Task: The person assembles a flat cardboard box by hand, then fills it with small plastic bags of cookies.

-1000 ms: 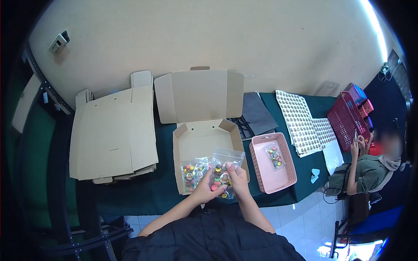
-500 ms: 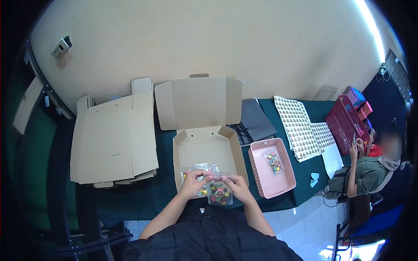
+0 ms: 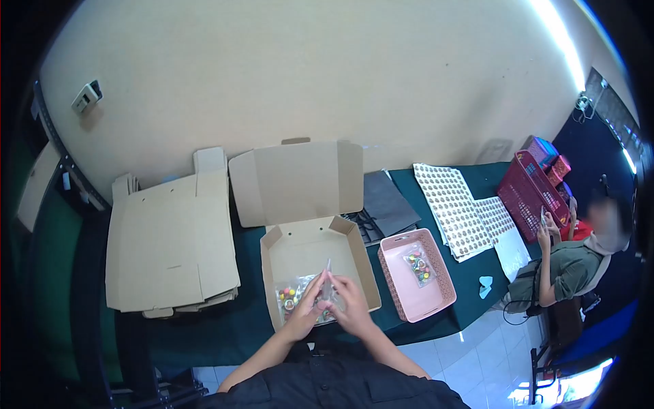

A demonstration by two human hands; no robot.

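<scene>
Between my left hand (image 3: 304,317) and my right hand (image 3: 350,310) stands a clear plastic bag (image 3: 329,278), seen nearly edge-on. The fingers of both hands press on its two sides, and its contents are mostly hidden. Both hands are over the front of an open cardboard box (image 3: 315,247), whose lid is raised at the back. Inside the box, partly behind my left hand, lies another clear bag (image 3: 289,294) with colourful round pieces. One more bag of such pieces (image 3: 419,265) rests in the pink basket (image 3: 424,305) to the right.
Flat cardboard boxes (image 3: 170,245) are stacked at the left. Behind the pink basket lie black paper bags (image 3: 388,204); sticker sheets (image 3: 449,208) are farther right. A maroon basket (image 3: 528,194) stands at the table's right end, beside a person (image 3: 569,273) holding something small.
The bag has gone from hanging face-on by its top edge to standing edge-on between my hands. My fingers now point upward along its sides. The whole view has shifted slightly.
</scene>
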